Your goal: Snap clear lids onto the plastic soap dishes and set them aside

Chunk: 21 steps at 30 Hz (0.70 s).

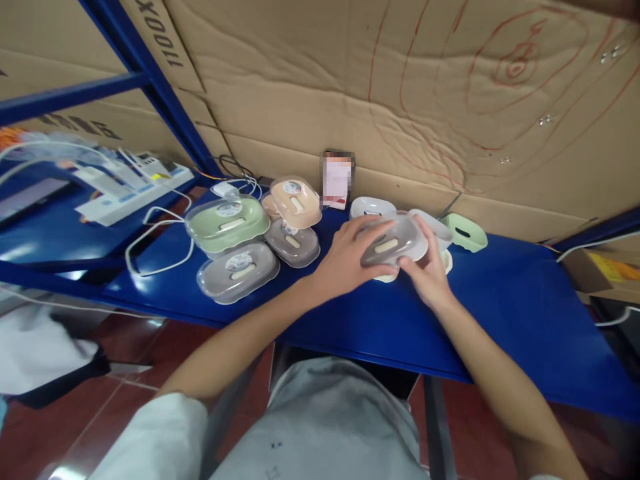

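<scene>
A grey soap box with a clear lid (pixel 393 245) is held between both my hands above the blue table. My left hand (pixel 353 250) grips its left side, fingers over the top and thumb along the front edge. The right side is in my right hand (pixel 430 270), with the thumb at the near corner. Behind it stand a white dish (pixel 373 206) and a pale dish (pixel 434 228), partly covered by the box and my fingers. Farther right is a green dish (pixel 465 232) with a dark oval slot. Pale pieces show partly beneath my hands.
Left on the blue table (pixel 360 327) sit lidded boxes: green (pixel 227 223), peach (pixel 296 202) and grey ones (pixel 239 272). A phone-like screen (pixel 337 180) leans against the cardboard wall (pixel 300 100). A power strip (pixel 135 193) with white cables lies far left.
</scene>
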Available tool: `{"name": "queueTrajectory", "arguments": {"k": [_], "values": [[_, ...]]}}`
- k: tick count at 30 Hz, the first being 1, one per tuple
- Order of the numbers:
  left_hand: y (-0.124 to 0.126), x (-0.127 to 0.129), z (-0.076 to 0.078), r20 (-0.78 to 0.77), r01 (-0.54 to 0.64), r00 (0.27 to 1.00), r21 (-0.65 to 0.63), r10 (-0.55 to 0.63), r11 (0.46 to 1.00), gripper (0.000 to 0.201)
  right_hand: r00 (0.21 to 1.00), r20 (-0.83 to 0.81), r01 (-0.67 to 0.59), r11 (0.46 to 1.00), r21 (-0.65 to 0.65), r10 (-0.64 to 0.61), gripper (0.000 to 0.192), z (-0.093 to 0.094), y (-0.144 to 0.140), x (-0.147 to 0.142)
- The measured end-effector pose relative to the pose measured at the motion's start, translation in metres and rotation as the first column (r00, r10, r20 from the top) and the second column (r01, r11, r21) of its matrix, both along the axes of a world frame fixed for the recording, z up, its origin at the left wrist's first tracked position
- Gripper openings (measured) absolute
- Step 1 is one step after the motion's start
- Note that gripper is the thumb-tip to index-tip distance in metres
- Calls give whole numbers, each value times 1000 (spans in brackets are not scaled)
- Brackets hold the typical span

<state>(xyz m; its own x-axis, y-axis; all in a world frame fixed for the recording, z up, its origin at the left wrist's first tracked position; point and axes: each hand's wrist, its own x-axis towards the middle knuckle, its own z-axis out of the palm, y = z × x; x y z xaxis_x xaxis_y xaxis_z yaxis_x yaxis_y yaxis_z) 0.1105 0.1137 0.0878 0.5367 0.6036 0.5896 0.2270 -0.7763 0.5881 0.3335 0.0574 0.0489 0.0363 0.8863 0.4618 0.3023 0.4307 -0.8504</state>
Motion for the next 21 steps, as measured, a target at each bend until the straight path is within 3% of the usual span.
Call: {"name": "queueTrajectory", "arguments": {"k": [3, 6, 9, 12, 16, 21], "values": [[36, 27, 1, 114, 148, 984, -133, -134, 980, 68, 991, -120, 47, 998, -33, -50, 91, 4, 12, 29], [65, 48, -4, 151, 82, 987, -158, -58, 984, 60, 980, -153, 123, 992, -16, -124, 91, 5, 20, 49], [88, 68, -10, 12, -15, 1000, -101, 16, 995, 63, 960, -202, 206, 978, 29, -196, 97, 4, 26, 60], [106, 83, -13, -192, -24, 981, -100, 5, 995, 63, 933, -256, 264, 964, 18, -251, 102, 2, 33, 69], [106, 86, -8, -233, -2, 972, -89, -19, 996, 60, 902, -306, 314, 949, -15, -304, 108, 1, 38, 75], [71, 73, -2, -117, 182, 978, 58, -175, 982, 59, 934, -247, 276, 960, 43, -257, 103, 4, 32, 63]]}}
